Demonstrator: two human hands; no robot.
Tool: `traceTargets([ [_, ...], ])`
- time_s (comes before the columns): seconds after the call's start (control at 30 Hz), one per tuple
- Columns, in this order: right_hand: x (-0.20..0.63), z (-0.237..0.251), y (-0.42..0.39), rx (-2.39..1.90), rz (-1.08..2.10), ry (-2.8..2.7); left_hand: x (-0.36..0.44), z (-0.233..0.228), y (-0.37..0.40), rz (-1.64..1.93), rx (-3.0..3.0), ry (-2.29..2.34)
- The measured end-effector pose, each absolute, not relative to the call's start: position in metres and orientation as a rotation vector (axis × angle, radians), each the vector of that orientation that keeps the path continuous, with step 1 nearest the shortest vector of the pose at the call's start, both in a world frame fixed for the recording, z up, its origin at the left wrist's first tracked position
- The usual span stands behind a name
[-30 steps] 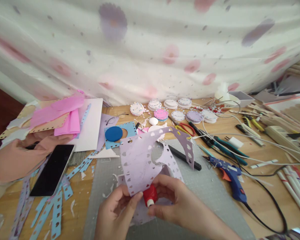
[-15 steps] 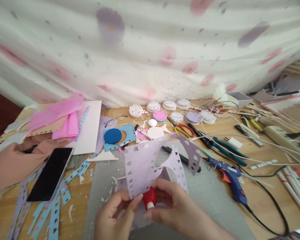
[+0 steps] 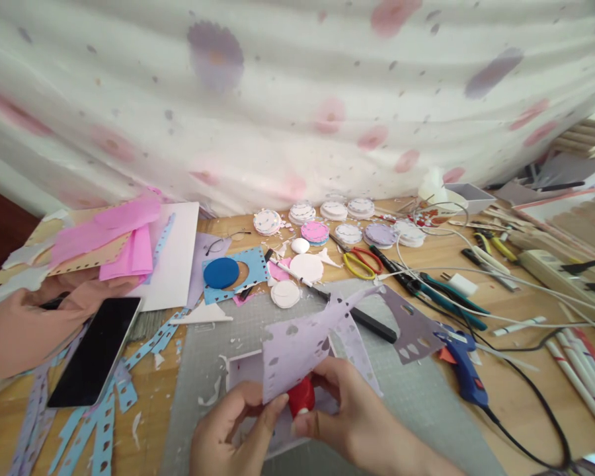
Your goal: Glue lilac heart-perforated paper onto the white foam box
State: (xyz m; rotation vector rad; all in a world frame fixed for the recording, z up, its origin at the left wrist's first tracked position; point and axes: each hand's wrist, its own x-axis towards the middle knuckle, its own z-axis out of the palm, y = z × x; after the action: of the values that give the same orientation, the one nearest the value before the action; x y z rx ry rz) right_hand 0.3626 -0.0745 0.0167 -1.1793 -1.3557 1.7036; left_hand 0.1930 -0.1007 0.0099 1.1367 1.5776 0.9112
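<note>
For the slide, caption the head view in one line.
Two hands, left and right, press a red punch onto lilac paper over a grey cutting mat.

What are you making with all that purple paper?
A person is working at a messy craft table. Both hands are down at the near edge: the left hand pinches a lilac sheet of paper punched with little holes, and the right hand holds a small red punch against its edge. A blue glue gun, scissors and round paper discs lie around. Another person's sleeve rests by a dark phone at left.
</note>
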Motion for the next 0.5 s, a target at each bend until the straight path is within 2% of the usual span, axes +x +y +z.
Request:
traceTargets([
  [0.13,0.364,0.024,-0.076,-1.237,1.627,-1.37,0.194,0.021,-0.094,0.982,1.241,1.388],
  [0.23,0.363,0.03,-0.075,-1.226,1.688,-1.38,0.196,0.028,-0.089,0.871,1.334,1.254],
  [0.33,0.359,0.033,-0.076,-1.232,1.691,-1.362,0.198,0.029,-0.089,0.77,1.428,1.3],
  [0.5,0.357,0.033,-0.077,-1.234,1.617,-1.395,0.2,0.023,-0.1,0.896,1.388,1.39],
])
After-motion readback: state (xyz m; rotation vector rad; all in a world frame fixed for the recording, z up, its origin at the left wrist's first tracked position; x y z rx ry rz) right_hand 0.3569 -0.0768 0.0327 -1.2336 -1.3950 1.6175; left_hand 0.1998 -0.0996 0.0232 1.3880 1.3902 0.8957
